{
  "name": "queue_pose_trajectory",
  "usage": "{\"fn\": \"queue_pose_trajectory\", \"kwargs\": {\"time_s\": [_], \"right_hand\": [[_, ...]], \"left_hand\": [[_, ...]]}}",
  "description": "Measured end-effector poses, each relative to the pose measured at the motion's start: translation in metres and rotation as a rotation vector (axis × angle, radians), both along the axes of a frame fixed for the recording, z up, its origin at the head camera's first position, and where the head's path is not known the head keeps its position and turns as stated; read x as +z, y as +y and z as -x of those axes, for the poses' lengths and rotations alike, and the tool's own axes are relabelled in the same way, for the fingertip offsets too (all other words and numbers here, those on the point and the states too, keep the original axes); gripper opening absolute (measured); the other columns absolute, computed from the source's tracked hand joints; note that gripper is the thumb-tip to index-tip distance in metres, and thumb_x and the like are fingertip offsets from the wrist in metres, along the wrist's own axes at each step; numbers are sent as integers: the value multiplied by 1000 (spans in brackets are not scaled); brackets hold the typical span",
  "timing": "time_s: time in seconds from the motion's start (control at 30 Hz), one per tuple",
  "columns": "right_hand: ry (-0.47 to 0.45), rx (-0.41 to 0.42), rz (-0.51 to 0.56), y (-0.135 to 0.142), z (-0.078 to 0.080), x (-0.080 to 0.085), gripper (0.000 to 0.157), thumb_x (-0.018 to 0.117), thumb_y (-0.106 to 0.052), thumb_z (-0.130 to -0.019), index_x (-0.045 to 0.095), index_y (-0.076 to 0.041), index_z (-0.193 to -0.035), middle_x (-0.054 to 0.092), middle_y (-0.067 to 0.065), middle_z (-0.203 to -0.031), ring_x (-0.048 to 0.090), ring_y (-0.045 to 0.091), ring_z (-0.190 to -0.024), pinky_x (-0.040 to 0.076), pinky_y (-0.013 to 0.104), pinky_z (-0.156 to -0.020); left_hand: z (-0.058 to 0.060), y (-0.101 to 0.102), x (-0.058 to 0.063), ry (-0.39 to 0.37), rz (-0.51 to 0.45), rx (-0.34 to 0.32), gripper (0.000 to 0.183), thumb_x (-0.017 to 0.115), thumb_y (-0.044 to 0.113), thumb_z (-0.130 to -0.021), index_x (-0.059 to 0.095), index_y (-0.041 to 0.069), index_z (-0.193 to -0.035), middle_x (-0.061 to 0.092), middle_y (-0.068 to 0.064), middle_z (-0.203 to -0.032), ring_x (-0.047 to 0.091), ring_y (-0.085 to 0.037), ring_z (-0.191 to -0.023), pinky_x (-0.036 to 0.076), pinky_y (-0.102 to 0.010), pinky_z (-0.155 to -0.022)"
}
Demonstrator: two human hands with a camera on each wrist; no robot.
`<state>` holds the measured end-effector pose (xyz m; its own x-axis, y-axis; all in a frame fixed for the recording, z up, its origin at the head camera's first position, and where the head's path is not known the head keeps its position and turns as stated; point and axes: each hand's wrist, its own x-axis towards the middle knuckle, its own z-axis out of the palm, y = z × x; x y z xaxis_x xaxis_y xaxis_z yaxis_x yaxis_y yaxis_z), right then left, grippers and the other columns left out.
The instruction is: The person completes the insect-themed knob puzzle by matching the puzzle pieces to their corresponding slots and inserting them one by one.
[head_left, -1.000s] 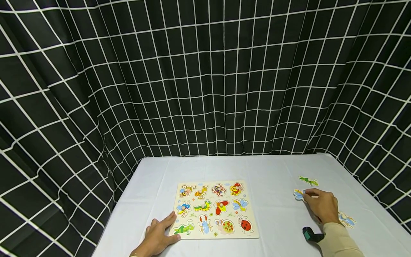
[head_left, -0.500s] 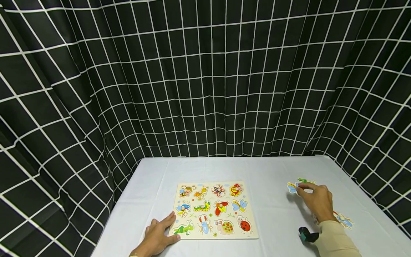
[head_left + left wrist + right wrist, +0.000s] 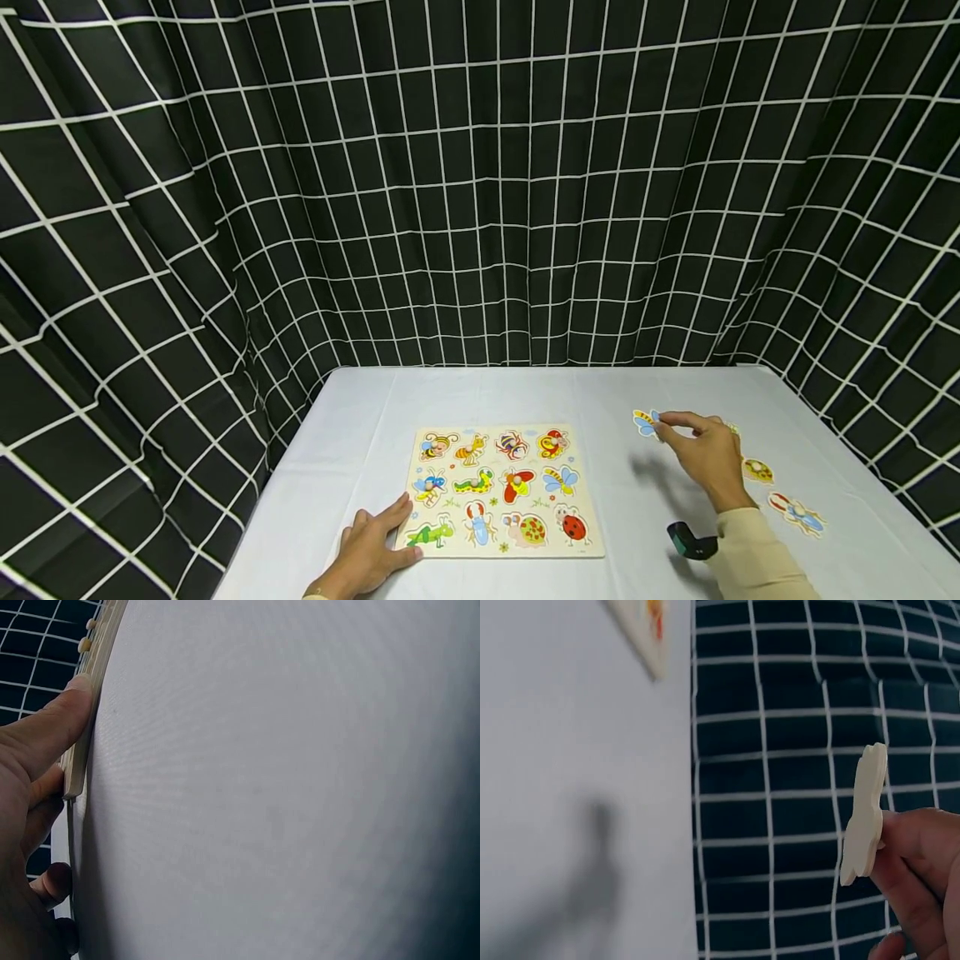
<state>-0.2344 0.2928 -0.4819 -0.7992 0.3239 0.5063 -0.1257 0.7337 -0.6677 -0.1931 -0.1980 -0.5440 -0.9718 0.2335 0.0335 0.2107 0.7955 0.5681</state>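
Observation:
A wooden insect puzzle board (image 3: 592, 549) lies flat on the table, with knobs on some of its pictures. My left hand (image 3: 366, 543) rests at its near left corner, thumb at the front edge and fingers extended along the left side. In the left wrist view the thumb (image 3: 56, 724) lies against the board's edge. Right of the board, my right hand (image 3: 705, 454) pinches a winged-insect puzzle piece (image 3: 644, 422) with blue wings and a yellow striped body. That piece is raised above the table, its shadow below. Its plain pale back (image 3: 864, 814) shows in the right wrist view.
On the right of the white table (image 3: 615, 517) lie a snail piece (image 3: 758, 471) and a beetle piece (image 3: 797, 512). A green piece (image 3: 733, 429) is mostly hidden behind the right hand. Black curtains (image 3: 480, 208) with a white grid surround the table.
My right hand has lifted the winged-insect piece off the table and carried it left toward the board. The snail piece has come into sight behind it. The left hand stays in place.

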Motion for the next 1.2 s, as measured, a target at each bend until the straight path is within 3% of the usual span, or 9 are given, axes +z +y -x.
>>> {"fn": "queue_pose_trajectory", "kwargs": {"time_s": [0.23, 0.63, 0.87, 1.2], "right_hand": [[72, 56, 27, -34, 3, 0, 14, 82, -18, -77, 79, -11, -89, 68, 6, -78, 49, 19, -79, 35, 35, -67], [77, 177, 95, -93, 4, -18, 14, 84, -9, -72, 79, -13, -85, 70, -4, -78, 51, 17, -75, 36, 33, -69], [5, 227, 104, -110, 3, -34, 14, 84, -12, -73, 79, -15, -86, 67, 0, -79, 53, 29, -79, 38, 37, -70], [-131, 238, 32, -116, 2, -53, 13, 83, -15, -76, 79, -17, -88, 60, 3, -81, 43, 18, -71, 34, 35, -63]], "left_hand": [[1, 0, 1, -4, 7, 7, 80, 79, 47, -72, 55, 10, -137, 41, 0, -149, 32, -15, -81, 27, -35, -70], [0, 0, -1, -1, 3, -4, 80, 79, 47, -72, 54, 9, -137, 41, -1, -149, 33, -16, -81, 27, -35, -70], [-1, 0, -1, -7, 2, 7, 79, 80, 46, -72, 55, 9, -137, 41, -1, -149, 32, -16, -81, 27, -35, -69], [1, 1, -2, -9, -7, 4, 80, 80, 46, -71, 55, 9, -137, 41, -1, -149, 32, -16, -81, 27, -35, -69]]}}
